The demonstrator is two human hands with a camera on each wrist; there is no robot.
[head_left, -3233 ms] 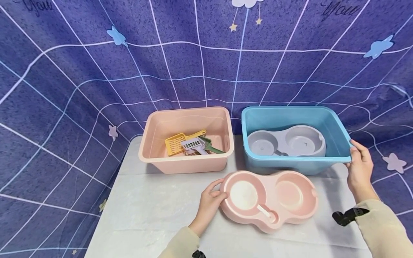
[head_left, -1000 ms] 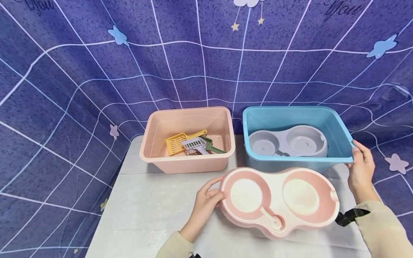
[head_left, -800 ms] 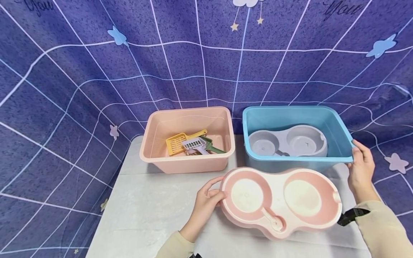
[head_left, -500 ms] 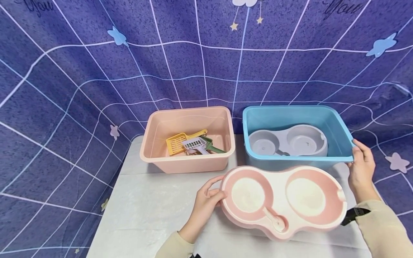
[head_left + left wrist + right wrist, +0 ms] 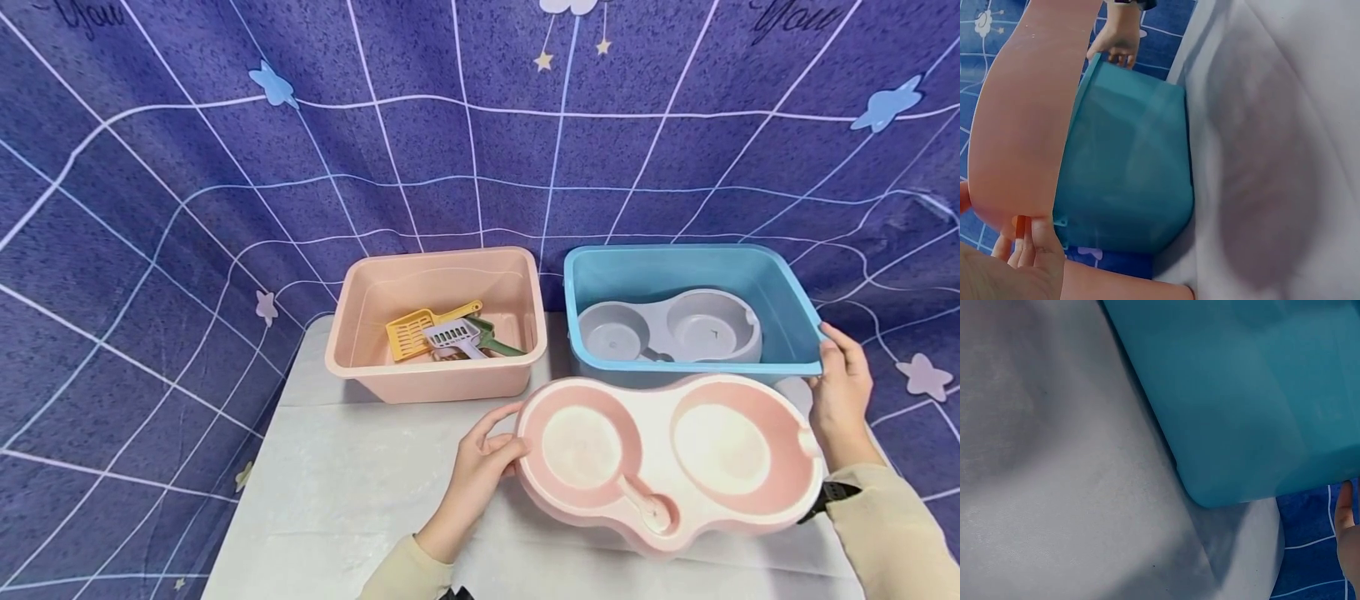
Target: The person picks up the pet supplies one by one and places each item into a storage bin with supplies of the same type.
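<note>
My left hand (image 5: 480,467) grips the left end of a pink double pet bowl (image 5: 654,425), thumb on its rim and fingers beneath. The bowl hangs above the table in front of the blue bin, its two hollows facing up toward the head camera. In the left wrist view the bowl's smooth side (image 5: 1029,125) shows, with the fingers under it. My right hand (image 5: 840,392) holds the right rim of the blue bin (image 5: 675,267). Inside that bin lies a grey double pet bowl (image 5: 657,325). The right wrist view shows the bin's outer wall (image 5: 1241,406) and part of that hand.
Left of the blue bin stands a pink bin (image 5: 442,383) holding several litter scoops, among them a yellow scoop (image 5: 411,335) and a green one (image 5: 498,343). A pale cloth covers the table (image 5: 360,483). A blue patterned curtain (image 5: 480,150) hangs behind the bins.
The pink bowl has risen off the table and swung right, nearer the blue bin's front, in my left hand. My right hand stays on the bin's rim.
</note>
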